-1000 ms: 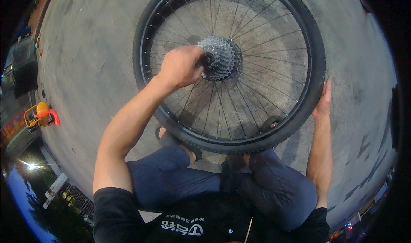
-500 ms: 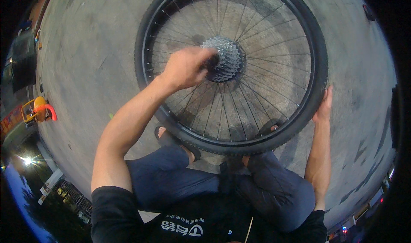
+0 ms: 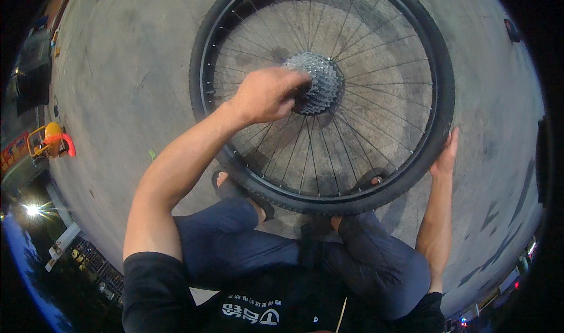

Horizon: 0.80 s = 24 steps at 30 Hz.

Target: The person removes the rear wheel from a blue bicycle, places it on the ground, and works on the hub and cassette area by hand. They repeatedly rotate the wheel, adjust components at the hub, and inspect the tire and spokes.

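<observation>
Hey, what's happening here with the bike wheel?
A person crouches on a concrete floor over a bicycle wheel. The left hand is on the gear cassette at the hub, its fingers curled against the cogs. The right hand rests flat against the tyre's outer edge. The wheel's near rim lies over the person's sandalled feet.

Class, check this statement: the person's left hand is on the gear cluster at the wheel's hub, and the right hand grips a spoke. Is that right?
Not quite. The head view shows the right hand on the tyre at the wheel's outer edge, not on a spoke. The left hand is indeed on the gear cluster.
</observation>
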Motion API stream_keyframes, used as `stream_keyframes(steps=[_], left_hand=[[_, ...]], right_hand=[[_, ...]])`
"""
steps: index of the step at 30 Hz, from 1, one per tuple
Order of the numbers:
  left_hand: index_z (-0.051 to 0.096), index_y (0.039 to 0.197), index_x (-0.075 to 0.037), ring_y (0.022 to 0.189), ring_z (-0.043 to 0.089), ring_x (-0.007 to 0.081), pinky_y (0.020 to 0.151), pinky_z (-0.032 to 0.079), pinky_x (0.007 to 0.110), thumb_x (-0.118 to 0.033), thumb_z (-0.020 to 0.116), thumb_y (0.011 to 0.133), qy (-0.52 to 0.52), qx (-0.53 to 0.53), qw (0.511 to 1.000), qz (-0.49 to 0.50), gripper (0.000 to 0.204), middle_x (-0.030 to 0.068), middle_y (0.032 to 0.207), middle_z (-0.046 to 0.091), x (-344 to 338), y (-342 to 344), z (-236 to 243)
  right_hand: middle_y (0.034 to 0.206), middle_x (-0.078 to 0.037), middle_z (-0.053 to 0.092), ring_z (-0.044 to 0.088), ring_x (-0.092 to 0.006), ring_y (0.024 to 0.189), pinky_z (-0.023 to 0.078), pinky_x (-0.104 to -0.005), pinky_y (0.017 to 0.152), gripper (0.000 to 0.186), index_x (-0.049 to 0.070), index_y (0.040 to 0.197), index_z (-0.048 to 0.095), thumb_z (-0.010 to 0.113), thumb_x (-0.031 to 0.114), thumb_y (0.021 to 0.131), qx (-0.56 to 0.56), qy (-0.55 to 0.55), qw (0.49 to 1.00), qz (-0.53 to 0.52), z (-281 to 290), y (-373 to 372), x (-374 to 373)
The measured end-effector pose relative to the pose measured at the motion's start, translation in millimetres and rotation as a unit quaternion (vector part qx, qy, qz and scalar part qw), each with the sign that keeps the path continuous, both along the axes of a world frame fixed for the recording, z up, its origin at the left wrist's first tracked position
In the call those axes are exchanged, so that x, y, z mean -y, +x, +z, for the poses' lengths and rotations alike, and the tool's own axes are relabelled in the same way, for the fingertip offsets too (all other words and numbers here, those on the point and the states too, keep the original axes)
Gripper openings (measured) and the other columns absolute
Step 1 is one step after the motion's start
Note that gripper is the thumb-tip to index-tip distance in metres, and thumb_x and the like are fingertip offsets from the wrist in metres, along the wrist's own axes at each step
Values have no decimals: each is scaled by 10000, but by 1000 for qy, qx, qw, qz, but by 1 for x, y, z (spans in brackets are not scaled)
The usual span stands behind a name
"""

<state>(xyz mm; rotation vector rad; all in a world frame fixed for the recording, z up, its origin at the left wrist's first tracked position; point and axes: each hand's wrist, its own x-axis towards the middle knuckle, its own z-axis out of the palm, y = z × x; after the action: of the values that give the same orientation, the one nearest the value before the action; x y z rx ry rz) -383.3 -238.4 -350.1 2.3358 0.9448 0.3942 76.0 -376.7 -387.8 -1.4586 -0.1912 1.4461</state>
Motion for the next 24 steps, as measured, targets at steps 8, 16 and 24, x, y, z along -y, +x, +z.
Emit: stream_keyframes(steps=[8,16,24], left_hand=[[618,1076,-94,804,633,374,707,517,461,-80,668,686,-3,-12,999,34,393,143,856,637,2,-2,-5],[610,1092,-99,785,628,375,690,510,463,-80,667,677,-10,0,1000,21,419,137,826,633,4,-7,2],[604,1086,-96,810,644,364,704,514,454,-107,693,712,-9,-8,998,61,384,129,873,663,3,-1,2]], right_hand=[[1073,-66,675,653,-190,921,553,-343,803,625,49,1252,581,419,594,993,-1,-3,1000,16,5,-2,-2],[1038,-70,674,653,-197,893,556,-354,781,627,54,1236,588,429,606,985,6,-15,1000,-3,5,-3,-3],[1074,-66,673,650,-195,921,554,-351,779,615,60,1256,591,425,590,992,10,-34,999,-29,8,-5,-4]])
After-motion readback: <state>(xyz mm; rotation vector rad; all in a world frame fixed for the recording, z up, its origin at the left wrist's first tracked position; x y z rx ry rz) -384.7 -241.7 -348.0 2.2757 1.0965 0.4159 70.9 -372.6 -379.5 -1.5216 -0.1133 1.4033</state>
